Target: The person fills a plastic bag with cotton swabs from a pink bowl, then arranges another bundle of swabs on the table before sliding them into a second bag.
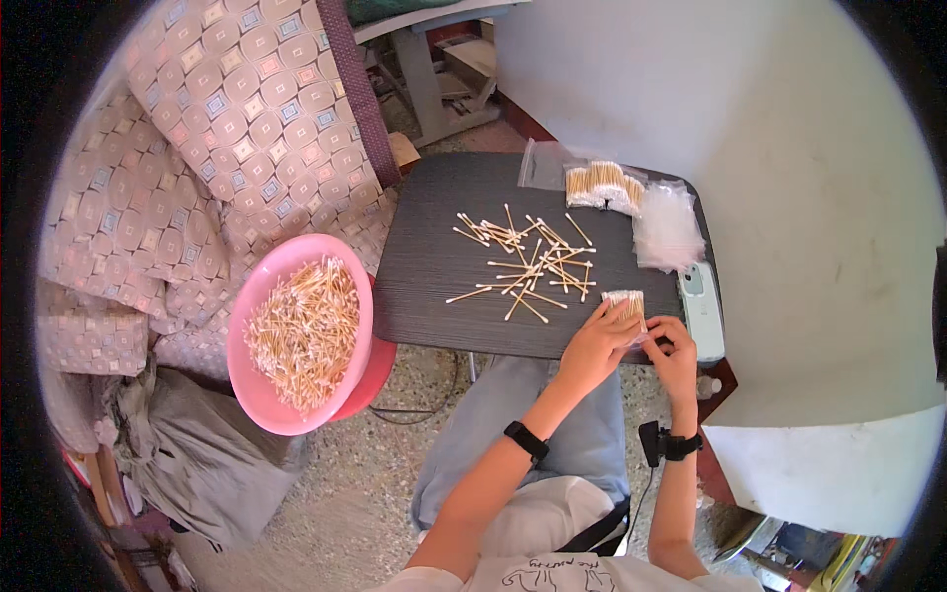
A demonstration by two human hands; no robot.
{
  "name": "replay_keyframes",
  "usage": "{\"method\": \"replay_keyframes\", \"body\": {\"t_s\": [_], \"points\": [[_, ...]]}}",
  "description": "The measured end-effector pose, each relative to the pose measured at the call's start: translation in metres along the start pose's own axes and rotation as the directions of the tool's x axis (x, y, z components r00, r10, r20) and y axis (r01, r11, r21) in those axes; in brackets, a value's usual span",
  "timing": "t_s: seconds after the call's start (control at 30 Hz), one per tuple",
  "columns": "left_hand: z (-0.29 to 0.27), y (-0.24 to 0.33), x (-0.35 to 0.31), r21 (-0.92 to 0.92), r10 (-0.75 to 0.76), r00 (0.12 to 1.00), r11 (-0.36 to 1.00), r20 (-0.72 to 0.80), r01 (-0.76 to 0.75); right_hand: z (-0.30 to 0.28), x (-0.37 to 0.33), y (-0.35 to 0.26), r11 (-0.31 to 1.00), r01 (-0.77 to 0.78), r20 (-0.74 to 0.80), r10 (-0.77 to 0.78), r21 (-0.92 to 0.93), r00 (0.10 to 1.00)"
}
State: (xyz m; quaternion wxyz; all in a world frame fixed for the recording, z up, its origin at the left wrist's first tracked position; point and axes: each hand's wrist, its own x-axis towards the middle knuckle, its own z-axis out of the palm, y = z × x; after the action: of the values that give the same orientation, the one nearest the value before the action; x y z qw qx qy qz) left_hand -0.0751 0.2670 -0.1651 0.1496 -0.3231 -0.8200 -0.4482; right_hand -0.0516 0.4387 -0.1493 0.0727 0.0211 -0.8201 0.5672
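Observation:
At the near right edge of the dark table, a small clear bag of cotton swabs point(625, 302) lies under my left hand point(594, 345). Its fingers are closed over the packed swabs. My right hand point(675, 357) is bent into a pinch at the bag's near right edge, where the fingers hide most of the plastic. Loose cotton swabs point(536, 264) with wooden sticks lie scattered to the left of and beyond my hands. Filled bags of swabs point(602, 184) rest at the far right of the table, beside a stack of empty clear bags point(669, 229).
A pink basin point(243, 347) heaped with swabs stands left of the table point(424, 212), on something red. A pale phone point(702, 314) lies along the table's right edge, close to the wall point(819, 197). Patterned cushions point(247, 89) fill the far left.

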Motion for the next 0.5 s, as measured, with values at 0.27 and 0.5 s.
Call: {"method": "replay_keyframes", "body": {"t_s": [0.27, 0.5], "points": [[0.001, -0.01, -0.003, -0.071, -0.057, 0.998, 0.996, 0.018, 0.059, 0.003, -0.003, -0.006, 0.993, 0.063, 0.031, -0.066, 0.098, 0.997], [0.007, 0.0, -0.003, 0.151, -0.037, 0.999, 0.988, -0.011, 0.039, 0.006, -0.004, -0.008, 0.994, 0.108, 0.013, -0.108, 0.035, 0.994]]}}
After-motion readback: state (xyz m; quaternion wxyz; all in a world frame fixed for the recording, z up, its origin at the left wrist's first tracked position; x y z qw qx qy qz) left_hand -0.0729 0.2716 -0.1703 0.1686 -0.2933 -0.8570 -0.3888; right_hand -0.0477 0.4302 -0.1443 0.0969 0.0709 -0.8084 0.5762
